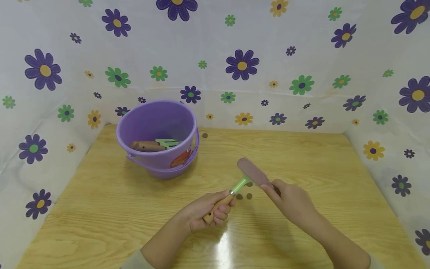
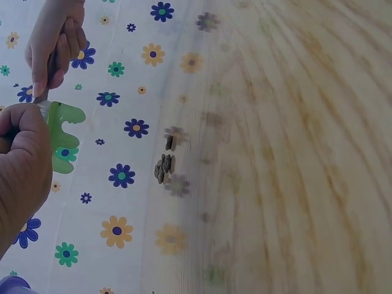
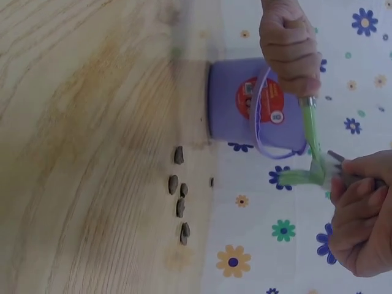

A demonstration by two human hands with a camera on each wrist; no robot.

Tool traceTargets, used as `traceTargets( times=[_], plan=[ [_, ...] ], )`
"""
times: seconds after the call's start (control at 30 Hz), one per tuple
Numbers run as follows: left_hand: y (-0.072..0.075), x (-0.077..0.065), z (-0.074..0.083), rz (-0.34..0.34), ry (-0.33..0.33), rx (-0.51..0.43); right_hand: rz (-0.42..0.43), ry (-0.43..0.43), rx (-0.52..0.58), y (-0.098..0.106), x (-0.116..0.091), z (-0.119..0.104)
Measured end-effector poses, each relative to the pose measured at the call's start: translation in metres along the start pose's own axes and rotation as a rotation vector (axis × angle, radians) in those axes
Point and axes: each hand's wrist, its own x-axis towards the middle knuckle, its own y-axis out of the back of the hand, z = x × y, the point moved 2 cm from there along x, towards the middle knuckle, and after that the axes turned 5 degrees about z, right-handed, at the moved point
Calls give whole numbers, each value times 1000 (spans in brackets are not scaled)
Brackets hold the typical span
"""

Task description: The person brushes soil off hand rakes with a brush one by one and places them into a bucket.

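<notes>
My left hand (image 1: 205, 211) grips the wooden handle (image 1: 218, 209) of a small green hand rake, its neck (image 1: 240, 184) pointing up to the right. Its pronged head (image 2: 64, 138) shows in the left wrist view, raised over the table. With my right hand (image 1: 292, 201) I hold a brown flat-backed brush (image 1: 252, 170) by its near end. The brush lies across the rake head and covers it in the head view. Pale bristles (image 3: 332, 170) meet the green metal in the right wrist view.
A purple bucket (image 1: 161, 164) stands at the back left, holding a wooden-handled tool (image 1: 147, 146) and a green fork head (image 1: 167, 142). Several dark clods (image 1: 249, 196) lie on the wooden table (image 1: 319, 160) below the tools. Another small clod (image 1: 205, 135) lies near the bucket. Flower-patterned cloth (image 1: 215, 45) surrounds the table.
</notes>
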Motion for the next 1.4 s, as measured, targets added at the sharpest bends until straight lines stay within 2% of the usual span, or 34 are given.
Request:
traceTargets(
  times=[0.13, 0.33, 0.43, 0.57, 0.77, 0.9, 1.1, 1.4],
  plan=[
    [0, -1, 0, 5, -1, -9, -131, -175, 263, 3, 4, 11],
    [-1, -1, 2, 6, -3, -3, -221, -324, 451, 2, 10, 23],
    [-1, -1, 3, -4, -5, 5, -275, -387, 592, 0, 12, 27],
    [-3, -1, 3, -14, -2, 13, -370, -419, 818, -1, 11, 33],
    [-4, -2, 4, -7, -5, 38, -475, -382, 1070, -2, 9, 39],
    [-5, -3, 4, -7, -5, 50, -504, -386, 1152, -4, 8, 40],
    [-4, -3, 5, -15, -2, 41, -528, -432, 1210, -9, 8, 42],
    [-5, -4, 6, -35, -3, 34, -545, -434, 1197, -16, 7, 46]
  ],
)
